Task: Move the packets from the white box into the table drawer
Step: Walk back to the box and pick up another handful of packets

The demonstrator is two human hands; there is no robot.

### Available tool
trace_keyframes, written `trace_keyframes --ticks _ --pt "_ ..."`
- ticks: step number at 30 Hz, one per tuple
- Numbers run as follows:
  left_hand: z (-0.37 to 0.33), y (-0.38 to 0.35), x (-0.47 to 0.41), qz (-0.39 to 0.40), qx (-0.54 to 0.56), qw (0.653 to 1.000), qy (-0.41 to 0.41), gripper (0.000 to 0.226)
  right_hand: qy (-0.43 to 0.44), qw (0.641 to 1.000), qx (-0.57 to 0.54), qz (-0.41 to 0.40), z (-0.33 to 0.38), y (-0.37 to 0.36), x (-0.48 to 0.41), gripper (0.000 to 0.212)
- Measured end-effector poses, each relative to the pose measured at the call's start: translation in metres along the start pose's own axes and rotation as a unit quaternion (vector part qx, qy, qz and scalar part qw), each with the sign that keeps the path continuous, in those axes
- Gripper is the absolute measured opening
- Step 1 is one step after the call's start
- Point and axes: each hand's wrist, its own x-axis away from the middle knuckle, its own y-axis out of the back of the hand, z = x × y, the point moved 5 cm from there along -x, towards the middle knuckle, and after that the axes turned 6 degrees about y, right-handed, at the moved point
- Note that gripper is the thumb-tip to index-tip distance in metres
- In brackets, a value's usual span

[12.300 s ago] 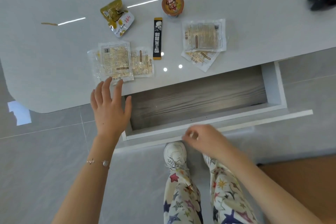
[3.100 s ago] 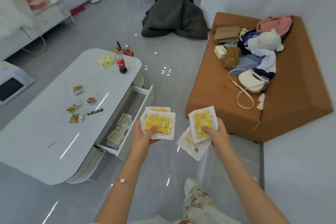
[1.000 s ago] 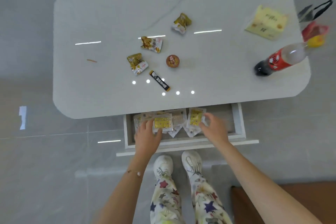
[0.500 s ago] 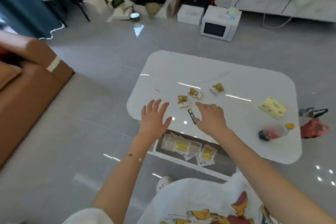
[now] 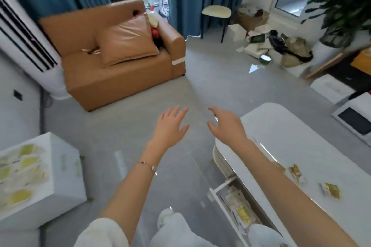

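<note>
The white box (image 5: 66, 168) stands on the floor at the lower left, and several yellow-and-white packets (image 5: 22, 168) lie in it. At the lower right the white table's drawer (image 5: 215, 190) hangs open with several packets (image 5: 241, 209) inside. My left hand (image 5: 170, 126) and my right hand (image 5: 225, 124) are held out over the floor between box and table, fingers spread and empty.
A white table (image 5: 301, 146) at the right carries small snack packets (image 5: 329, 189). A brown sofa (image 5: 120, 62) with a cushion sits ahead on the left. A chair (image 5: 217, 9), boxes and clutter line the far wall. Grey floor (image 5: 140, 126) lies between.
My view has swung left from the table toward the white box. Both hands, which left the packets in the drawer, have lifted off the table and now hang empty over the floor.
</note>
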Motion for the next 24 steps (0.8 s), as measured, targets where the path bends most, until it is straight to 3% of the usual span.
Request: trace_keyframes --ticks 12,16,24 --pt "0.262 0.080 -0.014 -0.065 -0.009 0.976 0.210 0.060 0.138 0.987 0.014 0.078 0.192 -0.076 -0.193 0.050" --pt "0.330 0.081 -0.010 -0.072 0.016 0.954 0.290 0.059 0.188 0.979 -0.005 0.085 0.238 -0.105 -0.238 0.047" --pt "0.435 0.062 -0.021 -0.077 0.049 0.885 0.457 0.062 0.315 0.928 0.050 0.192 0.327 -0.184 -0.332 0.054"
